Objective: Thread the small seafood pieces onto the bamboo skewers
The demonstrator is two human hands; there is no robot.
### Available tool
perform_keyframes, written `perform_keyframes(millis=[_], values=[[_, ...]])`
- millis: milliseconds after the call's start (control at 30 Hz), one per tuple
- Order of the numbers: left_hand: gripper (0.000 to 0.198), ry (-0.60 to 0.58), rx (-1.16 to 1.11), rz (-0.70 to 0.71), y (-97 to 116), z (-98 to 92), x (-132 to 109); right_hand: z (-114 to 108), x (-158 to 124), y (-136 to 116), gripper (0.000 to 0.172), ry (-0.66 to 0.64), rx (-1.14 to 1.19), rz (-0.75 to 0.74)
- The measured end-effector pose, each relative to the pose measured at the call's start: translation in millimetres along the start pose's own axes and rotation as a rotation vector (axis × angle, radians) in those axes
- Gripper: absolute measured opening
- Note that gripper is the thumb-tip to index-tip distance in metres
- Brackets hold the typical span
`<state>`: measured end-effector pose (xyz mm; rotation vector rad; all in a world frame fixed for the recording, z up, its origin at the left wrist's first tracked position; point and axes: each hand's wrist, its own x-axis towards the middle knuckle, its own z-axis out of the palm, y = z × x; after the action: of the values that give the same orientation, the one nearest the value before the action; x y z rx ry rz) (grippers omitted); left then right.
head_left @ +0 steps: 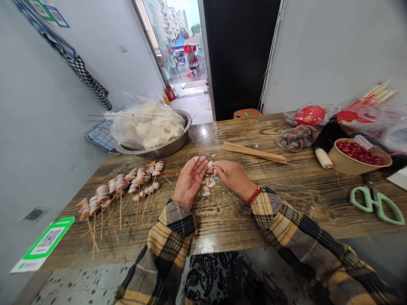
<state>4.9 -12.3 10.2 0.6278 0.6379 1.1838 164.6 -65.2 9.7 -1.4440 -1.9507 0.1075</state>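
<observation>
My left hand (190, 178) is palm up over the table, cupped with its fingers stretched toward the right; a small pale bit shows near its thumb tip. Opposite it, my right hand (234, 176) wears a red bead bracelet, and its thumb and forefinger pinch at a garlic clove beside the left fingertips. Between and just below both hands lies a small loose pile of garlic cloves (209, 183). On the left of the table rest several loaded skewers (121, 184), threaded with pinkish-white pieces that look like garlic cloves. A bundle of bare bamboo skewers (254, 152) lies beyond my right hand.
At the back left stands a metal basin (187, 123) with a plastic bag of whitish stuff. On the right are green-handled scissors (377, 202), a tub of red pieces (348, 163), a crumpled cloth (297, 137) and bagged goods. The table's front edge runs below my forearms.
</observation>
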Motion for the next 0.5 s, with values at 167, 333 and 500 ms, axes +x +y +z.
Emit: perform_keyframes(millis=[167, 333, 500], values=[[0.008, -0.002, 0.002, 0.023, -1.2, 1.5, -0.9, 1.3, 0.6, 1.2, 0.023, 0.009, 0.013, -0.006], [0.008, -0.008, 0.028, 0.062, -1.8, 4.2, -2.7, 1.8, 0.4, 0.6, 0.024, 0.01, 0.009, -0.001], [0.01, -0.037, 0.051, 0.08, -1.8, 4.5, -3.6, 1.0, 0.1, -0.1, 0.024, 0.007, 0.017, 0.0]])
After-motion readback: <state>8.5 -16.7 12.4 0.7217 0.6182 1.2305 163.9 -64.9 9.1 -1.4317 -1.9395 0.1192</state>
